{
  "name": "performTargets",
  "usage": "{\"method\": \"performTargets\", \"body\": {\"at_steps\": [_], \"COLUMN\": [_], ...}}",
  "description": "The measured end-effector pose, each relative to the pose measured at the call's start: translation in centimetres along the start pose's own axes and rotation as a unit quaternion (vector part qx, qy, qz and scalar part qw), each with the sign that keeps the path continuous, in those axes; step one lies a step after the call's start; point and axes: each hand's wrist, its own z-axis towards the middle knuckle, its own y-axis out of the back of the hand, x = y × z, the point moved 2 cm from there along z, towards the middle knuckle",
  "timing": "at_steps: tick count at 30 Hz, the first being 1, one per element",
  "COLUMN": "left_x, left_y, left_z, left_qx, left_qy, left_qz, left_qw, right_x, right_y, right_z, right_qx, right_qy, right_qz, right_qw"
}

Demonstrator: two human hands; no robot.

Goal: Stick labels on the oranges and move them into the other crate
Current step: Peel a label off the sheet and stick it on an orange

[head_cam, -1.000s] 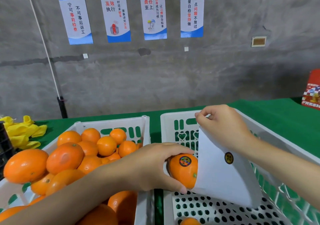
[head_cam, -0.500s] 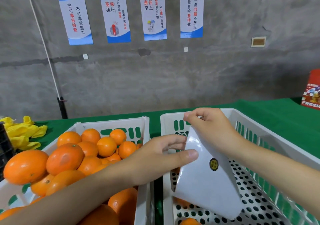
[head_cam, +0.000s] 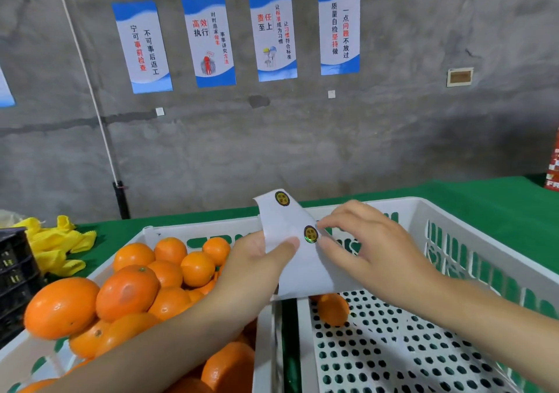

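Observation:
A white label sheet (head_cam: 298,267) is held upright between the two crates. My left hand (head_cam: 260,256) grips its left edge, thumb pressed on the front. Two round gold-and-black labels remain on it, one (head_cam: 282,198) at the top, one (head_cam: 310,234) in the middle. My right hand (head_cam: 363,241) has its thumb and forefinger at the middle label's right rim. The left white crate (head_cam: 145,235) is heaped with oranges (head_cam: 127,293). The right white crate (head_cam: 423,211) holds one orange (head_cam: 332,309) on its perforated floor, partly hidden by the sheet.
Both crates stand on a green-covered table (head_cam: 484,199) against a grey wall with posters. Yellow gloves or cloths (head_cam: 57,241) lie at the far left beside a black crate (head_cam: 15,274). A red box (head_cam: 553,169) sits at the right edge.
My left hand let the labelled orange go into the right crate and took hold of the sheet. The sheet rose and turned upright. My right hand shifted from its top corner to the middle label.

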Motion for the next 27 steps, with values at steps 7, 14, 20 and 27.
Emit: {"method": "performTargets", "body": {"at_steps": [7, 14, 20, 27], "left_x": [-0.24, -0.24, -0.1, -0.21], "left_y": [0.1, 0.42, 0.45, 0.52], "left_z": [-0.13, 0.05, 0.11, 0.02], "left_qx": [0.055, 0.087, 0.054, 0.029], "left_qy": [0.009, -0.02, -0.035, -0.033], "left_qz": [-0.025, -0.004, 0.021, 0.034], "left_qw": [0.998, 0.996, 0.998, 0.998], "right_x": [0.17, 0.65, 0.19, 0.61], "right_y": [-0.08, 0.03, -0.15, -0.15], "right_z": [-0.05, -0.15, 0.01, 0.2], "right_qx": [0.007, 0.034, 0.085, 0.109], "right_qy": [0.02, 0.042, 0.048, 0.013], "right_qz": [0.026, 0.012, 0.038, 0.14], "right_qw": [0.999, 0.998, 0.995, 0.984]}}
